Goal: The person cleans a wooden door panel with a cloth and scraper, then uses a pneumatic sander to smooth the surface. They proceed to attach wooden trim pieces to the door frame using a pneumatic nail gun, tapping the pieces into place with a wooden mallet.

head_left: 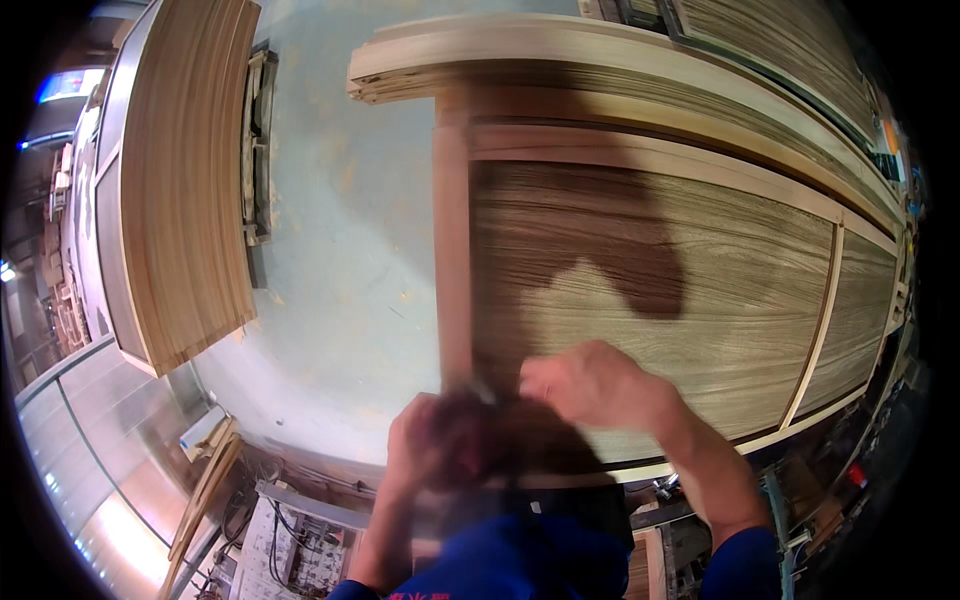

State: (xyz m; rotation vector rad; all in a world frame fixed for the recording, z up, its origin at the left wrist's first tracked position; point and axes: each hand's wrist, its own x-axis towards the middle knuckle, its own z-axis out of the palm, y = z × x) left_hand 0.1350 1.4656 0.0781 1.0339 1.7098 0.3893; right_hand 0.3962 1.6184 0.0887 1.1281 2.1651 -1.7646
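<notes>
A: Where are the hands?

B: Both are at the near left part of the framed panel [720,290], which lies flat on the bench [340,230], its left rail [455,240] running from near to far. The right hand [605,385] is over the panel with its fingers curled in; I can't tell whether they grip anything. The left hand [408,445] is just left of a dark blur, and its fingers are lost in it.

A: How would you work there?

B: I'd steady the frame with the left hand, move the right in small, controlled strokes, and keep the fingers off the rail's edges. A scuffed panel face seems the likeliest slip.

A: Anything in the way?

B: A broad shadow darkens the panel's left half, so shifting the body might help. Long pale strips [620,45] lie along the far side, reaching past the left rail. A large wood-grain piece [185,190] is well apart to the left, and dark cables [280,540] hang at the near left.
</notes>
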